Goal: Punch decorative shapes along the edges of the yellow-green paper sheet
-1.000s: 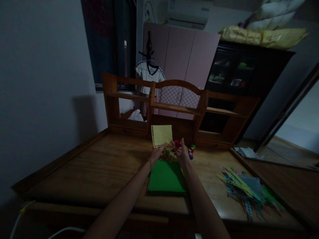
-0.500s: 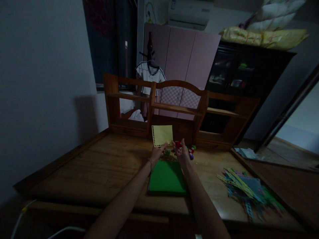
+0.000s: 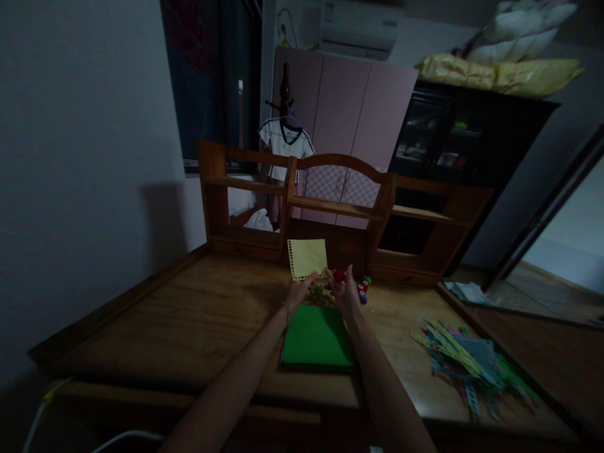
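Between the thumb and fingers of my left hand (image 3: 299, 292) is a yellow sheet of paper (image 3: 307, 258) with holes along its left and lower edges. My right hand (image 3: 345, 292) is beside the sheet's lower right corner, its fingers around a small red object (image 3: 339, 275). A green toy with an eye (image 3: 318, 289) lies between the hands among small light pieces. Right of my right hand sit red toys (image 3: 363, 287) and a purple one (image 3: 362, 297). Below the hands lies a green rectangular pad (image 3: 318, 340).
A pile of cut coloured strips and sheets (image 3: 465, 355) lies on the right of the wooden desk (image 3: 189, 314). A wooden shelf unit (image 3: 340, 204) stands along the desk's back edge. Raised rims border the desk's left and right sides.
The hands and the yellow sheet have hardly moved. The red object in my right hand has shifted slightly.
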Tool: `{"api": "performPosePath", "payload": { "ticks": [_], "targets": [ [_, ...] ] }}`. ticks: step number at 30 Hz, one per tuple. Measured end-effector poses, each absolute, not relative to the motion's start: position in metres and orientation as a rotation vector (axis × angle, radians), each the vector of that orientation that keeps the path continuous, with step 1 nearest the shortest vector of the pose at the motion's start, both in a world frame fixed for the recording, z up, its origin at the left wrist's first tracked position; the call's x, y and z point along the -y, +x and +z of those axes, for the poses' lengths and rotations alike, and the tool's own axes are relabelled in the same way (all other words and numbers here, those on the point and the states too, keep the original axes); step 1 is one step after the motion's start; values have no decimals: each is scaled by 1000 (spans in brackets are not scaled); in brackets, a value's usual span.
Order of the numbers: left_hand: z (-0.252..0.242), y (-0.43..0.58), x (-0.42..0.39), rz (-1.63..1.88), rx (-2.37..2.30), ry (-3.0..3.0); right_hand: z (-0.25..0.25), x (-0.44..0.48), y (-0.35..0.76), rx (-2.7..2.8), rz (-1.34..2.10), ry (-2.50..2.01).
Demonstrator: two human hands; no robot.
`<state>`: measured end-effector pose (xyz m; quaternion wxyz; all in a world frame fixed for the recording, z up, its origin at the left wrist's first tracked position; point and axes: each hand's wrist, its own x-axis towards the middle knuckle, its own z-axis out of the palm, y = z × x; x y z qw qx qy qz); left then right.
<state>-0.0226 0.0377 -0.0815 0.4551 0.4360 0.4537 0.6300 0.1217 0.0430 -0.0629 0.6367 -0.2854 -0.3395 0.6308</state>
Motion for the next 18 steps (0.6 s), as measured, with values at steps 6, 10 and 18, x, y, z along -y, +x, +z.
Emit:
{"api": "performPosePath", "payload": {
  "ticks": [6,10,18],
  "targets": [
    [-87,-25,-44,1568,-1194,1125,-64,-46,125,745,1524,-607],
    [-91,-27,-50,1620,-1221,1063,-61,-41,126,735,1571,-580],
    [-78,-26,-41,1747,-950,889,-64,-41,128,781,1586,-628]
  ]
}}
